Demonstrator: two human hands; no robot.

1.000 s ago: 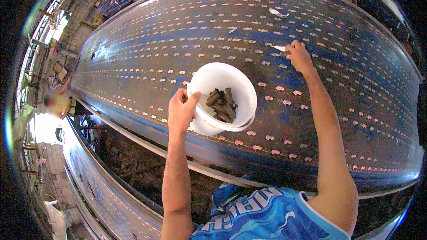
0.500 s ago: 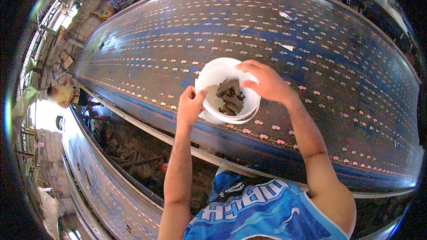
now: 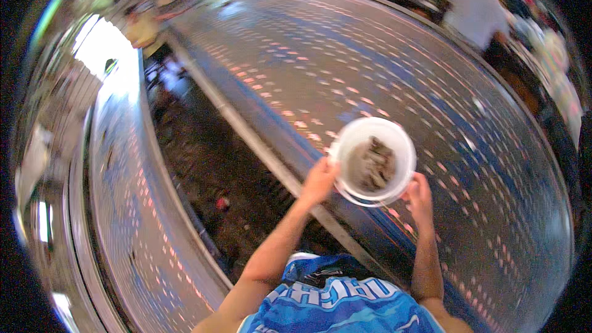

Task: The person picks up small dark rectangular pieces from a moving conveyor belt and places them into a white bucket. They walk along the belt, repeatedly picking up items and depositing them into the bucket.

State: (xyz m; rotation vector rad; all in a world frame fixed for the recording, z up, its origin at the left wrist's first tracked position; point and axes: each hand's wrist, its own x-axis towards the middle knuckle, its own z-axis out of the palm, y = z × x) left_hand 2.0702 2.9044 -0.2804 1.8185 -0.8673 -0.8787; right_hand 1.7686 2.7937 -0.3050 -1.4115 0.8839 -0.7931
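Note:
A white plastic bucket (image 3: 404, 151) is held up in front of me, over the near edge of a long dark table (image 3: 333, 83). Inside it lie several dark brown, chunky pieces (image 3: 375, 163). My left hand (image 3: 320, 180) is closed on the bucket's left side, near the rim. On the lower right side, my right hand (image 3: 420, 198) has its fingers curled against the bucket. Motion blurs the view, and the bucket hides the finger ends. Rows of small pink and white printed-looking shapes cover the table's blue-streaked surface.
A second long table (image 3: 148, 234) runs along the left, beyond a dark gap (image 3: 209, 166) with a small red thing on its floor. One person in a yellow top (image 3: 143, 31) stands at the far left; another in a white top (image 3: 473, 9) is across the table.
The view has turned, so the bucket appears lower and farther right. My right hand has gone from over the bucket's mouth to its outer right side. A person in white has come into view.

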